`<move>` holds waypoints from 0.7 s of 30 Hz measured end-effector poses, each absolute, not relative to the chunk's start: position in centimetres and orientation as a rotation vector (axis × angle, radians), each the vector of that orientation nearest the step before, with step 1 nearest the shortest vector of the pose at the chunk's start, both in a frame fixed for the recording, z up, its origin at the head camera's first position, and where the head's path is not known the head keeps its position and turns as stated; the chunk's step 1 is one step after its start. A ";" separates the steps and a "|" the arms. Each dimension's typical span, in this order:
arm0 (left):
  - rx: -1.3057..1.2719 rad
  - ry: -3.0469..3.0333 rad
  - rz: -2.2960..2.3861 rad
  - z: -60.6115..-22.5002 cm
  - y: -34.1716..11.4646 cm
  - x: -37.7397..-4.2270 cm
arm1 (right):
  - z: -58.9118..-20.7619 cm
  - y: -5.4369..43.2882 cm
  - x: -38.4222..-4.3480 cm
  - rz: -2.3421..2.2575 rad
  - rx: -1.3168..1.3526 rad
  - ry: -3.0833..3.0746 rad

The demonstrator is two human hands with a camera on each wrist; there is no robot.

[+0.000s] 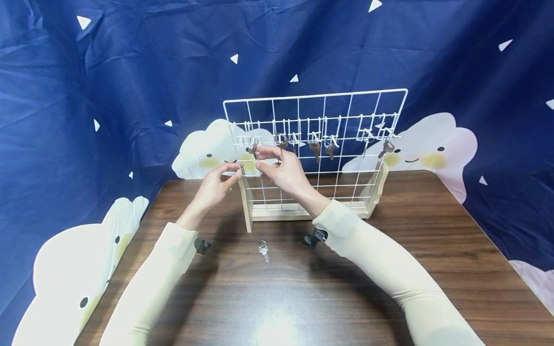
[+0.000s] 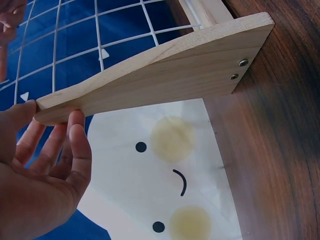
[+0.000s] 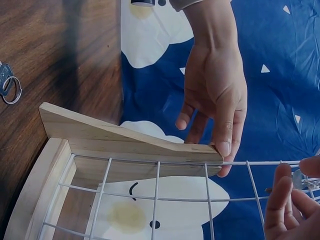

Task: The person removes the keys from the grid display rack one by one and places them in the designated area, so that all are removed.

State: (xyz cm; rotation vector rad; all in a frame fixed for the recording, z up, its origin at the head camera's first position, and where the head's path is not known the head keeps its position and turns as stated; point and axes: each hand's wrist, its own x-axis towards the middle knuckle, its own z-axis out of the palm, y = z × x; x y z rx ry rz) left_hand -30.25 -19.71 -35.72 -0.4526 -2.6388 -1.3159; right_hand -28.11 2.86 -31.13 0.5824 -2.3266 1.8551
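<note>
A white wire grid rack [image 1: 316,96] stands on wooden supports, with several keys hanging from its hooks. My left hand [image 1: 215,185] pinches the upper end of the left wooden side support [image 2: 150,72] between thumb and fingers. In front of the grid's left part is my right hand [image 1: 283,170], thumb and forefinger apart. Right beside its fingertips hangs a key [image 1: 253,150] by its ring on the leftmost hook. The right wrist view shows that key [image 3: 299,180] partly hidden behind the right fingers [image 3: 278,205]; contact is hard to make out.
A loose silver key [image 1: 263,250] with a ring lies on the brown wooden table [image 1: 242,298] before the rack. More keys hang on the hooks, such as a brass one [image 1: 315,150] mid-grid and another [image 1: 387,146] at far right. A blue cloth [image 1: 173,57] backs the table.
</note>
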 end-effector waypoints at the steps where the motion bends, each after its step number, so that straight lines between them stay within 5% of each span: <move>1: -0.453 -2.639 -1.313 -35.7 -19.7 -30.2 | -31.1 2.8 -28.1 1.846 0.582 -2.332; 21: -0.454 -2.633 -1.349 -35.7 -19.7 -30.2 | -30.9 2.7 -28.5 1.823 0.587 -2.321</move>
